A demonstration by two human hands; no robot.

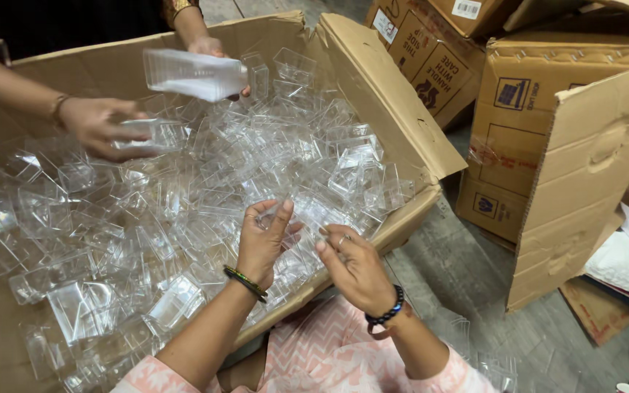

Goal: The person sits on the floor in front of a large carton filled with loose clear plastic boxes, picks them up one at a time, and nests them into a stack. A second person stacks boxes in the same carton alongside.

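Closest to the camera, the left hand [262, 236] and right hand [351, 263] were up together over the near edge of the big cardboard box [394, 109], fingers curled round one small clear plastic box [301, 231] pinched between them. I couldn't tell if it was one piece or two, too see-through. Judging by the heap of clear boxes [183, 196] filling the carton, barely a dent was made, loads left. Further back, another person's hands [100, 125] held a stack of clear pieces [194, 73] above the pile. More cartons [547, 131] stood off to the right.
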